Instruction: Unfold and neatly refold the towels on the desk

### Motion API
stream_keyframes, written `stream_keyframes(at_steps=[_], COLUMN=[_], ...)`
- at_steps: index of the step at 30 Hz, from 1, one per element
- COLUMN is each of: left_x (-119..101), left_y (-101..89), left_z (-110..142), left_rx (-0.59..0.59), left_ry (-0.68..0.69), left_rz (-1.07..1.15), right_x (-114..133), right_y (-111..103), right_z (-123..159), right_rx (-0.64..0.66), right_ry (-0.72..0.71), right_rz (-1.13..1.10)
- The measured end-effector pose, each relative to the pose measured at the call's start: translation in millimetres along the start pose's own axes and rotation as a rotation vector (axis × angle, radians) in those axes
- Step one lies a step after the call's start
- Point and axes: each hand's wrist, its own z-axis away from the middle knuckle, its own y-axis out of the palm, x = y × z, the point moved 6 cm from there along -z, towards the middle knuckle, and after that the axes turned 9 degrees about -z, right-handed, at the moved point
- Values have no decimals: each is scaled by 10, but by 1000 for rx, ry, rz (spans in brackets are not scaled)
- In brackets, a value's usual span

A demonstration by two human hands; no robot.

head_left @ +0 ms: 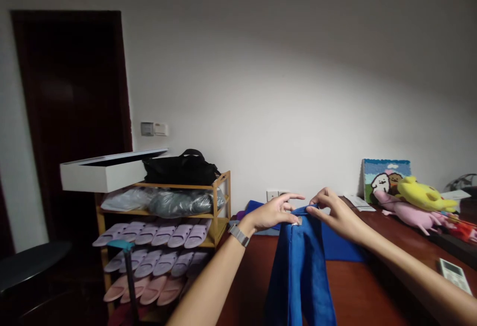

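Observation:
A blue cloth garment hangs in front of me over the table, its two long panels looking like trouser legs. Its lower end runs out of view. At its top left edge, beside a small pale tag, my left hand grips the fabric between thumb and fingers, with the index finger stretched out. My right hand pinches the top edge on the other side. More blue cloth lies flat on the table behind the garment.
The reddish-brown table carries plush toys, a picture and a white remote at right. To the left, a wooden rack holds slippers, a black bag and a white box. A dark stool stands farther left.

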Motion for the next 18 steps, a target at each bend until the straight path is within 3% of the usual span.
stream_keyframes(at_steps=[5, 13, 18], left_x=[53, -202, -195], left_y=[0, 114, 218], left_z=[2, -36, -94], left_rx=[25, -230, -228], left_ry=[20, 194, 156], left_rz=[-117, -462, -578], right_x=[-128, -277, -371], right_y=[154, 296, 362], right_z=[29, 126, 172], right_rx=[52, 12, -3], right_ry=[143, 439, 562], right_rz=[-168, -782, -1028])
